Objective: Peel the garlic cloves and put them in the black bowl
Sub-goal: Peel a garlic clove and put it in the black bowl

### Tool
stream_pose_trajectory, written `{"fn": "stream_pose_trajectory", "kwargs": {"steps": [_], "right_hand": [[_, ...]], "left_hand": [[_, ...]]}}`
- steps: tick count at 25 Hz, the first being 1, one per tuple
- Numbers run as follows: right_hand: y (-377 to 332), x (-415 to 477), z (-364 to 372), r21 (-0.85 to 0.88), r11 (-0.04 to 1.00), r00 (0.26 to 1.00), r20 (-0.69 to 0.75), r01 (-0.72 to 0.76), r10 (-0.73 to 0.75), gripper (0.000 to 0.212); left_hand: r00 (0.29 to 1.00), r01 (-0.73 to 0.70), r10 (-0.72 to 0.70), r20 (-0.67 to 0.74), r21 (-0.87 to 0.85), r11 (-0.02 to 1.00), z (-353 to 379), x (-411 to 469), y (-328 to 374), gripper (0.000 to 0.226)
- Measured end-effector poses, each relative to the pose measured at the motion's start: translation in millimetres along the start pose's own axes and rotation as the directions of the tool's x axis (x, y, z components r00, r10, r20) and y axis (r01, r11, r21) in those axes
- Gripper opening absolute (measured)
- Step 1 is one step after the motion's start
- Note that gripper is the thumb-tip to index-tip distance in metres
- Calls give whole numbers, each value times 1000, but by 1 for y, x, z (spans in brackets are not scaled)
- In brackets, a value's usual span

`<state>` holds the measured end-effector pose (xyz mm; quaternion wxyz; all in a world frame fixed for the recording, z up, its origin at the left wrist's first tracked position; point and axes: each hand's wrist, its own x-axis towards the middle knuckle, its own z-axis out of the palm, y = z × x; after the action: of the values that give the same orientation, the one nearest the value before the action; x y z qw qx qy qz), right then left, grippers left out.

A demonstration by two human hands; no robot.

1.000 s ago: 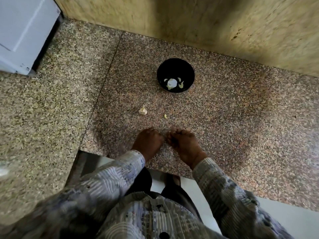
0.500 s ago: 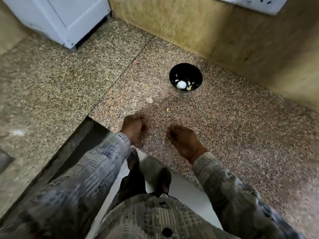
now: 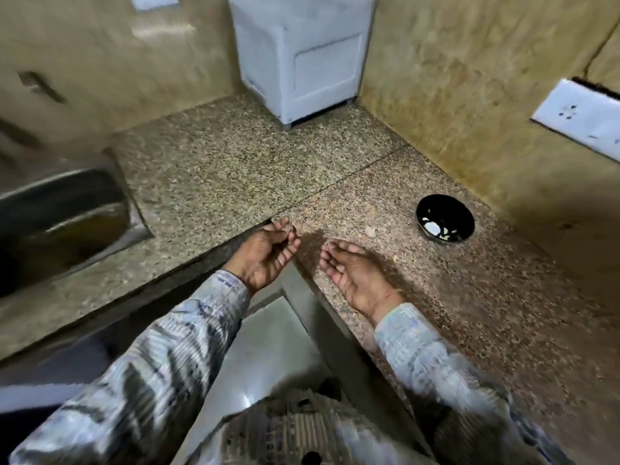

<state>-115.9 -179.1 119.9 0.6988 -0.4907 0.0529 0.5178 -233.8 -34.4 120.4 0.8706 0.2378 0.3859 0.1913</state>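
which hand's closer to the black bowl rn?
Right. The right hand is over the counter, left of the black bowl; the left hand is farther left, at the counter's edge.

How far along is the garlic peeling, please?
Done: a few pale cloves lie in the black bowl. In hand: nothing clearly; the left hand is curled, the right hand relaxed over the counter. Left: one garlic piece sits on the counter, apart from the bowl.

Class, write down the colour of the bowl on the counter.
The bowl is black. It shows best in the head view, the only one.
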Motion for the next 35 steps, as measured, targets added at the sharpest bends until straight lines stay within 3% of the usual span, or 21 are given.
{"fn": "stream_pose_trajectory", "kwargs": {"steps": [7, 12, 15, 23, 31, 35], "right_hand": [[88, -12, 155, -224, 974, 968, 235, -31, 85, 13], [204, -41, 259, -377, 920, 908, 339, -108, 245, 11], [272, -62, 308, -478, 868, 858, 383, -133, 342, 11], [401, -90, 382, -746, 646, 696, 378, -162, 611, 15], [491, -28, 390, -893, 419, 479, 299, -164, 825, 10], [568, 35, 362, -936, 295, 482, 171, -192, 859, 13]], "left_hand": [[954, -287, 265, -143, -169, 943, -150, -119, 94, 32], [851, -488, 409, -331, -209, 847, -276, -225, 124, 33], [785, -560, 422, -454, -228, 796, -342, -276, 128, 31], [607, -712, 320, -728, -319, 625, -453, -346, 94, 32], [472, -796, 69, -879, -391, 462, -515, -307, 48, 30], [445, -791, -51, -894, -419, 445, -579, -250, 3, 29]]}}
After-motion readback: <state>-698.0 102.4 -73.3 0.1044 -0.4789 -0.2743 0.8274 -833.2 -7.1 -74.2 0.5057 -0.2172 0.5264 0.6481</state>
